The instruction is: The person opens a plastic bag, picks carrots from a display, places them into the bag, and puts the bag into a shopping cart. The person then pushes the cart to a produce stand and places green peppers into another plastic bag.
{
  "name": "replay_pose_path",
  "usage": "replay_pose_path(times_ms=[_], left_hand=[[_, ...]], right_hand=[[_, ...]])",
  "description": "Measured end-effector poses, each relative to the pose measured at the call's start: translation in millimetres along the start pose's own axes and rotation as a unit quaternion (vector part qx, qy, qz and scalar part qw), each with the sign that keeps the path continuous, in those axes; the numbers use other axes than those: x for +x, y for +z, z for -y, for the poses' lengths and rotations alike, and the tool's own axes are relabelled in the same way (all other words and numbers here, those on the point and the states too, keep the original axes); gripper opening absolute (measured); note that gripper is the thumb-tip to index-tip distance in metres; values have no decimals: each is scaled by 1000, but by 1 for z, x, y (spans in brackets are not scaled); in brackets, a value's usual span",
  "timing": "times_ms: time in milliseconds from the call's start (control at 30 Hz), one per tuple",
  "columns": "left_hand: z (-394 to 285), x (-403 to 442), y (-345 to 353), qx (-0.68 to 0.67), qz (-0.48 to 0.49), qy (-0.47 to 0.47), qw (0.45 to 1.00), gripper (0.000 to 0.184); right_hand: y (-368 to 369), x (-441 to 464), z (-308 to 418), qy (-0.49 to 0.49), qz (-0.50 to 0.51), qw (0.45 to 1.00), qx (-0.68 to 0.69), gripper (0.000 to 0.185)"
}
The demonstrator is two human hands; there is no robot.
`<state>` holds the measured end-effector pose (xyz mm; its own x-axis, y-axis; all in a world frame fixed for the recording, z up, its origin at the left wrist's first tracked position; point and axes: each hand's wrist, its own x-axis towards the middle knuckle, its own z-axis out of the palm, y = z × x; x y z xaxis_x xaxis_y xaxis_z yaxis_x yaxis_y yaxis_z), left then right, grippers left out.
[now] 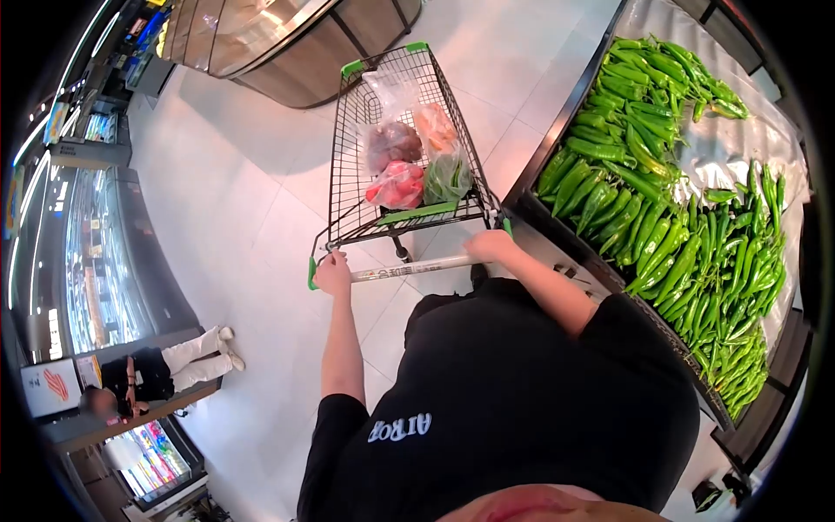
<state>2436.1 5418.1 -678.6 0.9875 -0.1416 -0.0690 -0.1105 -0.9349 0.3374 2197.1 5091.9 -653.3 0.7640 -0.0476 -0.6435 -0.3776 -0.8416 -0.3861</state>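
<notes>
Both my hands are wrapped around the pale handlebar [409, 269] of a shopping cart. My left hand [332, 273] grips its left end, beside a green corner piece. At the right end, my right hand [490, 246] is closed on the same bar. The black wire shopping cart [344, 187] has green trim and stands in front of me. In its basket lie several clear plastic bags: a bag of red produce [398, 184], a bag of brownish round produce [391, 145], a bag of orange produce [435, 126] and a bag of green vegetables [447, 177].
A display stand of green peppers [648, 230] runs close along my right. Ahead is a rounded wood-panelled counter [296, 65]. Refrigerated cases [104, 252] line the left side, where a person [156, 370] in a dark top and light trousers stands. Pale floor tiles [248, 235] lie between.
</notes>
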Motion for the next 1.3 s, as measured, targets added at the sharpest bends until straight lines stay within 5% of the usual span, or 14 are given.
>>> replay_pose_path(times_ms=[633,800,900,1000,1067,1133,1200,1300], left_hand=[[-97,281,32,-63,69,146,985,46],[-149,368,24,23,122,198,972,47],[-191,420,43,7,133,365,922,42],[-273,426,35,-96,219,424,873,39],[-317,428,66,-129,162,535,819,40],[-353,432,94,-166,184,507,826,41],[-384,444,108,-253,177,410,858,42],[-422,456,121,-206,214,422,856,46]], right_hand=[[-126,164,15,106,-17,969,223,46],[-174,198,21,138,-85,946,279,36],[-195,218,19,125,-264,912,289,24],[-223,226,16,128,-341,898,247,24],[-239,230,11,140,-339,906,211,24],[-255,235,3,160,-265,934,177,26],[-268,235,-1,159,-276,934,162,32],[-285,230,-18,148,-312,927,148,34]])
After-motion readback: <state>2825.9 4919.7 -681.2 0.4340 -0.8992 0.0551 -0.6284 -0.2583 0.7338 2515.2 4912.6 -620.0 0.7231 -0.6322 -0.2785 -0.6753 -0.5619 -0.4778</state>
